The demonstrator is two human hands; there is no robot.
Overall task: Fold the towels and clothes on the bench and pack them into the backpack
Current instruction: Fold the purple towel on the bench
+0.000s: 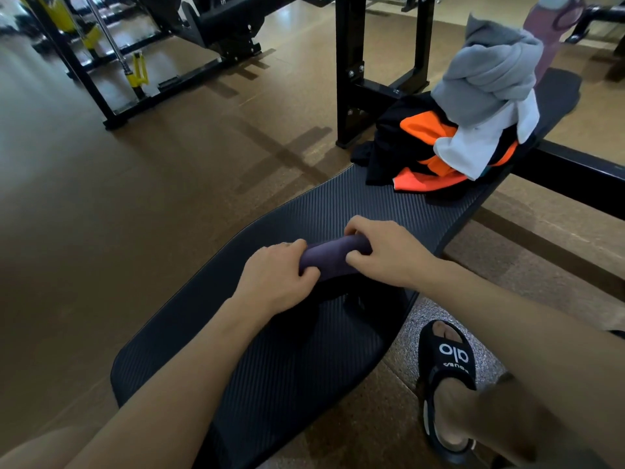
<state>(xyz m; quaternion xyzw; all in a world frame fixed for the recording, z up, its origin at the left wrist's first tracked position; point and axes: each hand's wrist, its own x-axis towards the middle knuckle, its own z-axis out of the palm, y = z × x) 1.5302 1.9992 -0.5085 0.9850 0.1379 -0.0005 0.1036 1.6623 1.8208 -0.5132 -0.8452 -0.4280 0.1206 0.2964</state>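
Both hands clamped on a rolled dark purple cloth [333, 257]

The left hand [277, 275] grips one end, the right hand [385, 252] the other — the roll lies on the black table [270, 367] between them. Beyond the right hand, farther along the table, sits a heap of clothes [473, 123] — grey, white, orange, black.

A gym, seemingly; padded bench [338, 211]; weight racks [382, 62].

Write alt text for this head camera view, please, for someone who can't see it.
Both hands, left hand and right hand, grip a rolled dark purple cloth on a black padded gym bench. Farther along the bench lies a pile of grey, white, orange and black clothes.
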